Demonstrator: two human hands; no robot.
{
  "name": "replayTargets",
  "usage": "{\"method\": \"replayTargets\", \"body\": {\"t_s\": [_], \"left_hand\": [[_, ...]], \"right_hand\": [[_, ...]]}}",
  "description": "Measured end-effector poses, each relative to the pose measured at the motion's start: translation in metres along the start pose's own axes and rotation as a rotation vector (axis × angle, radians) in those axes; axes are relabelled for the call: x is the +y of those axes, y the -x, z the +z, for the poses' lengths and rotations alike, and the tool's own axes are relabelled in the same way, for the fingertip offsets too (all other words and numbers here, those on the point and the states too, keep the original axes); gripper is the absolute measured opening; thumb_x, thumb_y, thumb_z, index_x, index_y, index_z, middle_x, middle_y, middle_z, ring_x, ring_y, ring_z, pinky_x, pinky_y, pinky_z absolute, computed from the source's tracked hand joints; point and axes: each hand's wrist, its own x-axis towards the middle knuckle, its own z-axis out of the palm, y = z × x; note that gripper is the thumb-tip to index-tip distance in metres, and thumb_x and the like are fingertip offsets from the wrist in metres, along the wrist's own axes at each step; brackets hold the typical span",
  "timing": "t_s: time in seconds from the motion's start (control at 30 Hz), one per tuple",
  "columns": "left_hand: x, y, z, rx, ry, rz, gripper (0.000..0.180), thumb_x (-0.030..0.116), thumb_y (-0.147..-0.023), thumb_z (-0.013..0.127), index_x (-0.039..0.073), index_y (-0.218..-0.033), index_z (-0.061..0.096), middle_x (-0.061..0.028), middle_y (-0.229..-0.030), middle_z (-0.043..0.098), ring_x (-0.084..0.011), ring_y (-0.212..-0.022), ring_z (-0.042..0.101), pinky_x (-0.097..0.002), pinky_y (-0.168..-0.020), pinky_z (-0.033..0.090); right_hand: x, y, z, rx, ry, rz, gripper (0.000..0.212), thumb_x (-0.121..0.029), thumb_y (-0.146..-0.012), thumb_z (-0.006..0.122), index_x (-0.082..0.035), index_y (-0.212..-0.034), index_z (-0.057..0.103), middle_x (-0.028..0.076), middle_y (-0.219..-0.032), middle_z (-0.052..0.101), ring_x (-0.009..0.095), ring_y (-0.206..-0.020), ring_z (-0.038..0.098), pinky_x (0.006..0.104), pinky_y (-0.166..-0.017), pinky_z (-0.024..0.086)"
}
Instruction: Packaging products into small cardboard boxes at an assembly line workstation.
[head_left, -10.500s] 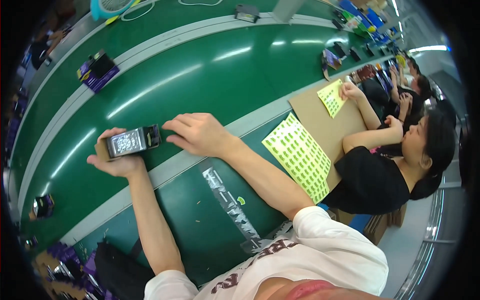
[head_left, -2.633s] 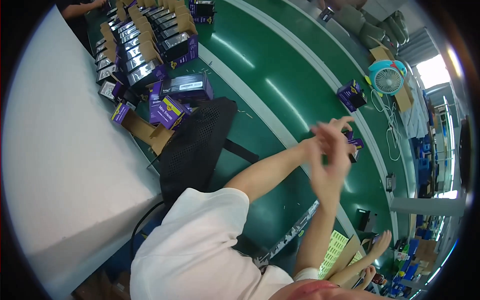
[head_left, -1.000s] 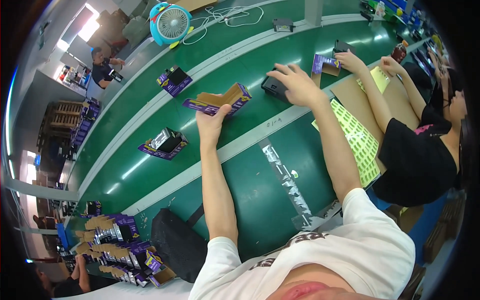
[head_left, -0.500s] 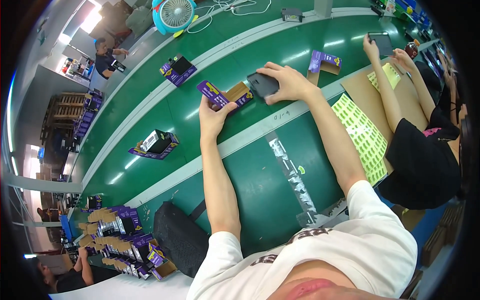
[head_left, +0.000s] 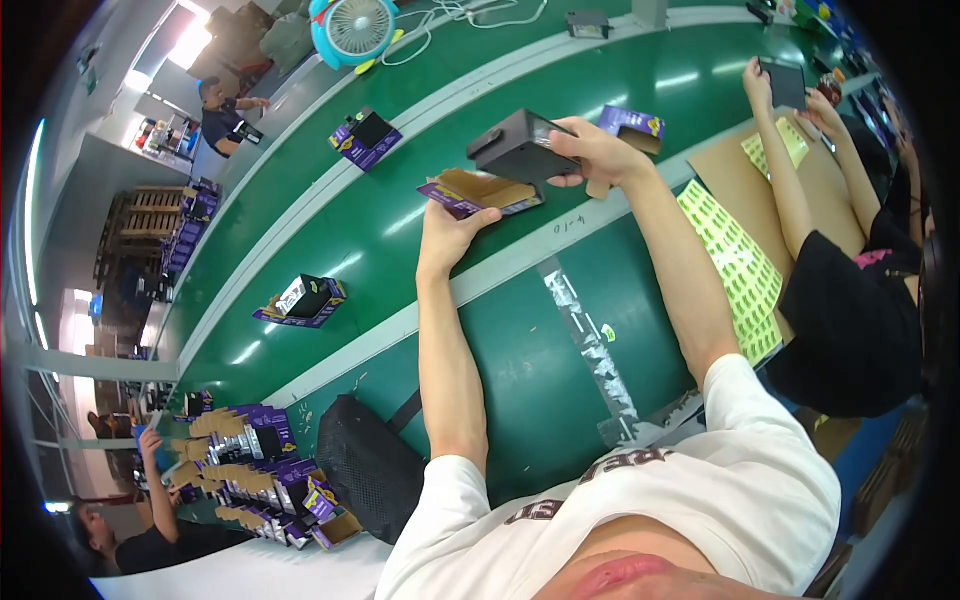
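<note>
My left hand (head_left: 450,238) grips the near side of an open purple cardboard box (head_left: 480,190), thumb toward its right end. The box's brown inside faces up. Just above and to its right, a dark grey, block-shaped device (head_left: 515,146) is held in the air by my right hand (head_left: 603,156), fingers wrapped round its right end. The device is tilted and overlaps the box in view, so I cannot tell whether they touch. Another open purple box (head_left: 648,126) stands behind my right hand, partly hidden by it.
Two purple boxes with dark devices stand on the green surface, one farther left (head_left: 368,140) and one nearer (head_left: 308,302). Rows of similar boxes (head_left: 265,450) fill the lower left, beside a black mesh bag (head_left: 368,465). Green sticker sheets (head_left: 730,260) lie right, near a co-worker's hands (head_left: 762,95).
My right hand has lifted and turned the device, showing its bulkier side. My left hand has tipped the box so its opening faces more upward. A co-worker at lower left has raised a hand.
</note>
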Motion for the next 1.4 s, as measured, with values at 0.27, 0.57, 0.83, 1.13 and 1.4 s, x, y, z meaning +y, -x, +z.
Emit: {"method": "replayTargets", "body": {"t_s": [0.27,0.57,0.83,1.13,1.4], "left_hand": [[0.017,-0.001,0.016,-0.017,0.09,-0.079,0.058,-0.01,-0.07,0.078,-0.001,-0.122,0.054,-0.0092,-0.101,0.068,-0.0166,-0.083,0.064,-0.0279,-0.08,0.054],[0.011,-0.003,-0.01,-0.093,0.081,-0.025,0.057,-0.013,-0.071,0.076,-0.001,-0.123,0.054,-0.0096,-0.103,0.067,-0.016,-0.088,0.064,-0.0266,-0.079,0.054],[0.012,-0.005,-0.032,-0.058,0.066,-0.101,0.057,-0.014,-0.072,0.074,0.0,-0.123,0.054,-0.01,-0.105,0.066,-0.0167,-0.088,0.064,-0.0269,-0.08,0.054],[0.006,0.012,-0.057,-0.003,0.084,-0.123,0.057,-0.013,-0.073,0.073,0.0,-0.125,0.054,-0.0122,-0.109,0.066,-0.0198,-0.091,0.065,-0.0287,-0.084,0.054],[0.004,0.015,-0.078,0.129,0.111,-0.034,0.059,-0.011,-0.075,0.07,0.003,-0.13,0.053,-0.0129,-0.112,0.065,-0.0204,-0.096,0.063,-0.0288,-0.088,0.052]], "right_hand": [[-0.046,0.003,0.019,-0.046,0.366,0.371,0.06,-0.054,-0.089,0.067,0.005,-0.1,0.058,0.006,-0.066,0.054,0.011,-0.042,0.043,0.024,-0.036,0.033],[0.006,-0.025,0.069,0.371,0.988,0.123,0.062,-0.057,-0.093,0.057,0.002,-0.113,0.057,0.018,-0.092,0.058,0.021,-0.064,0.054,0.0273,-0.043,0.041],[0.006,-0.025,0.07,0.231,0.866,-0.043,0.058,-0.052,-0.093,0.059,-0.002,-0.123,0.055,0.019,-0.107,0.058,0.029,-0.083,0.061,0.0385,-0.073,0.052],[0.025,-0.021,0.083,0.061,0.938,-0.193,0.061,-0.02,-0.089,0.067,-0.013,-0.144,0.043,0.016,-0.112,0.06,0.034,-0.092,0.062,0.0415,-0.085,0.052],[0.022,-0.024,0.081,0.119,1.21,-0.467,0.075,-0.002,-0.08,0.067,-0.014,-0.148,0.039,0.015,-0.131,0.057,0.031,-0.104,0.06,0.039,-0.092,0.049]]}}
